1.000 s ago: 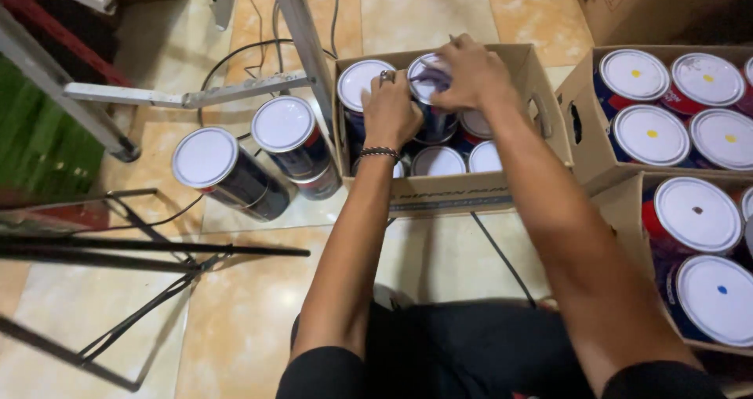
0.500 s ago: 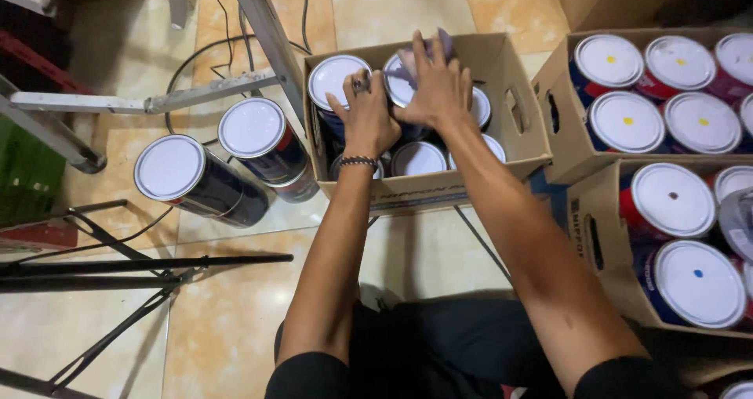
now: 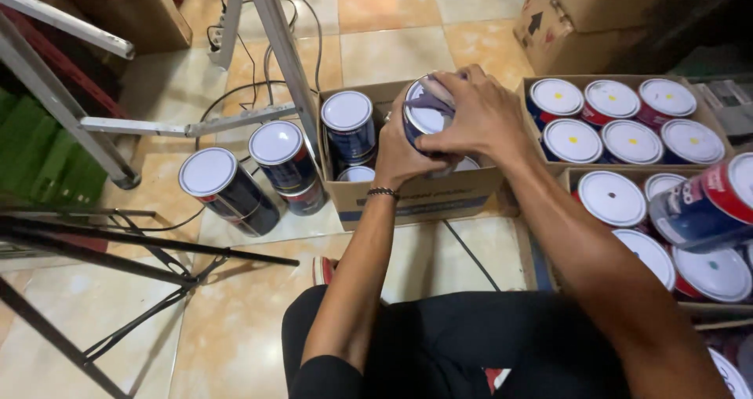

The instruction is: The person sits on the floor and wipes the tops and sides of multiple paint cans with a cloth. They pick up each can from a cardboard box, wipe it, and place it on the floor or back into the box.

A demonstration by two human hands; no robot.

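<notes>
Both hands clasp one blue paint can above the open cardboard box: the left hand wraps its near side, the right hand covers its top, fingers clamped around it. Another can stands in the box, perhaps more below, mostly hidden. Two cans sit on the floor beside a metal ladder leg. Boxes of cans line the right.
</notes>
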